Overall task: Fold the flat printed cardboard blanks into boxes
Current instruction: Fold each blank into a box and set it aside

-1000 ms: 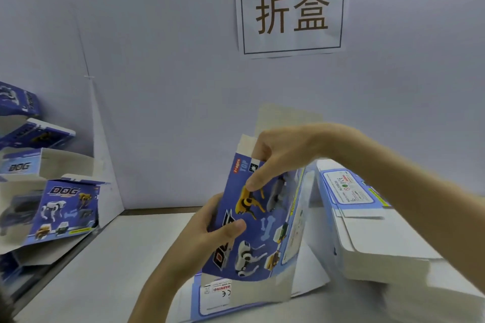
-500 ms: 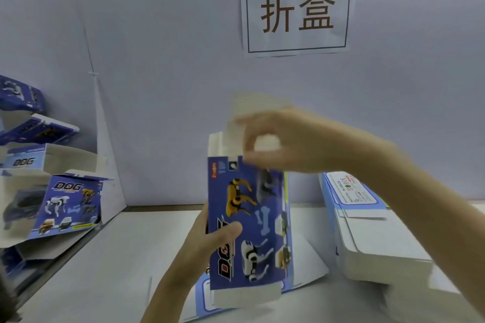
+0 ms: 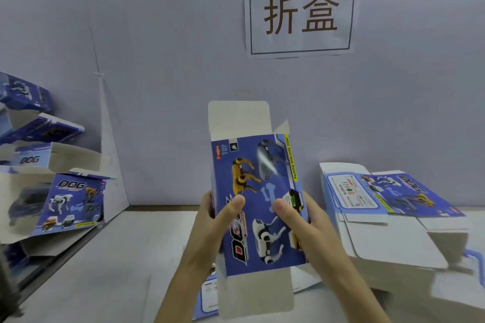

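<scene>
I hold a blue printed box (image 3: 258,186) upright in front of me, opened into a tube, with robot dogs and "DOG" on its front. Its white top flaps stand open above and a white bottom flap hangs below. My left hand (image 3: 211,220) grips its left edge, thumb on the front. My right hand (image 3: 301,220) grips its right edge, thumb on the front too. A stack of flat blanks (image 3: 388,217) lies on the table to the right.
Several folded blue boxes (image 3: 52,186) are piled at the left against a white divider. Another flat blank (image 3: 207,296) lies on the white table (image 3: 105,270) under the held box. A paper sign (image 3: 300,12) hangs on the back wall.
My right hand came down from the top flaps to the box's right edge. The box has turned square to me and stands upright with its flaps open.
</scene>
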`<state>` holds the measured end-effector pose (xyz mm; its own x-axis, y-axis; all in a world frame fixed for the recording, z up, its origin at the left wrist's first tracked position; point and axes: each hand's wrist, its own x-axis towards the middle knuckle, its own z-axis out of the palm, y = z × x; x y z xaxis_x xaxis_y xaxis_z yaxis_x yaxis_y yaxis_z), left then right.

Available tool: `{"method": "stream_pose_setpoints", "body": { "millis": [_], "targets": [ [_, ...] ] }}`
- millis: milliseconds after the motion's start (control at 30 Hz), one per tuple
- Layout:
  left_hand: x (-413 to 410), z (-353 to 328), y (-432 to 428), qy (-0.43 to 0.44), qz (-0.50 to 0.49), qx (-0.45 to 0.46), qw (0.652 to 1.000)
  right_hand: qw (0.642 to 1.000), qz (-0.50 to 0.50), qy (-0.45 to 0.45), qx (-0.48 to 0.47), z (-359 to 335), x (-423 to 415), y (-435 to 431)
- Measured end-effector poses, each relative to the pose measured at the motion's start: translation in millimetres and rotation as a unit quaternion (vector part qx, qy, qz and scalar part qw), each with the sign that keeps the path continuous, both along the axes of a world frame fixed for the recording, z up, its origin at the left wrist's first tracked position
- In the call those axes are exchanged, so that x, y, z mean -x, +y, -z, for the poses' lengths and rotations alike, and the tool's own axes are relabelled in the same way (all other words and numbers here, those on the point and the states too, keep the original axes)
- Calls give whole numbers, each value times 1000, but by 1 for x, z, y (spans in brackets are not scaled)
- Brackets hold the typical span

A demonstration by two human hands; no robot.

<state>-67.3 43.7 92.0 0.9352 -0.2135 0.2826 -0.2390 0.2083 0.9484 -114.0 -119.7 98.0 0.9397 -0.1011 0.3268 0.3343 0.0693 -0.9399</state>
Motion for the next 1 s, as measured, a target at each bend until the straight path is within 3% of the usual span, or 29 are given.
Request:
{"method": "stream_pose_setpoints", "body": {
  "millis": [233, 433, 633, 867, 1000],
  "targets": [
    [-4, -1, 7, -27, -82, -40, 995, 999, -17, 17, -31, 1, 0, -19],
    [-8, 1, 15, -30, -144, -5, 989, 999, -1, 17, -48, 5, -2, -26],
    [0, -5, 10, -39, -60, -12, 997, 998, -21, 55, -13, 3, 1, -47],
    [6, -9, 3, -76, -99, -9, 992, 997, 68, -12, -24, -1, 2, -41],
    [6, -12, 9, -67, -93, -18, 993, 998, 51, 24, -22, -3, 3, -40]
  ]
}}
